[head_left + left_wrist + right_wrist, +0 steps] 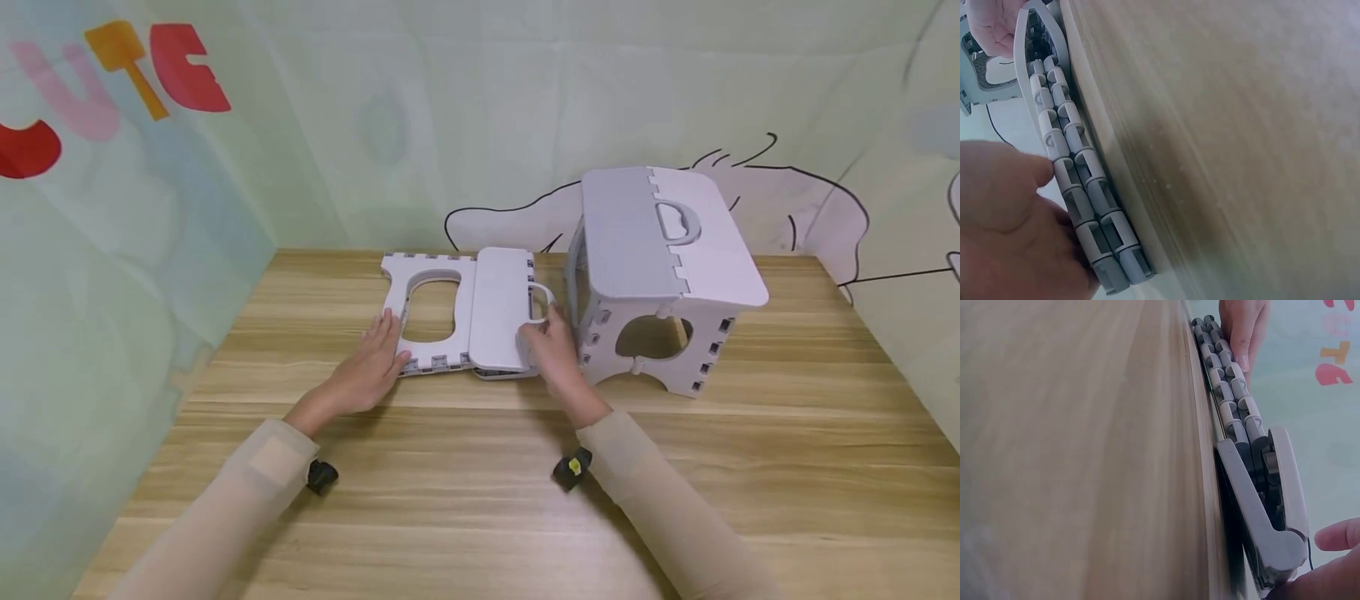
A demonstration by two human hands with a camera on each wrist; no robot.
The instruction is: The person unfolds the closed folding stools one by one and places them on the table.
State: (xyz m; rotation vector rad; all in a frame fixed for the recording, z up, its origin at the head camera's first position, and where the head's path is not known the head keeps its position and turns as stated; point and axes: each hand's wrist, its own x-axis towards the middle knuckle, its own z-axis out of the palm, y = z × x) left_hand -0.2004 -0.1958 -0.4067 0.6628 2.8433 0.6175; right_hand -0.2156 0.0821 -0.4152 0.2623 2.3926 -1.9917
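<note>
A white and grey folding stool (501,308) lies folded flat on the table, its hinged side edge showing in both wrist views. My left hand (367,362) rests against its left end, fingers stretched along the leg panel and thumb at the near corner. In the left wrist view that thumb touches the hinge knuckles (1075,162). At the other end my right hand (555,350) grips the seat's edge beside the carry handle (542,302), thumb on the seat panel. The two seat halves (1263,506) stand slightly apart in a narrow V there. Some right fingers are hidden.
A second folding stool (660,242), unfolded and upright, stands just right of the folded one. The wood-grain table (450,483) meets a printed cloth backdrop (420,125) behind and at the left. Black wrist devices (573,468) sit below both sleeves.
</note>
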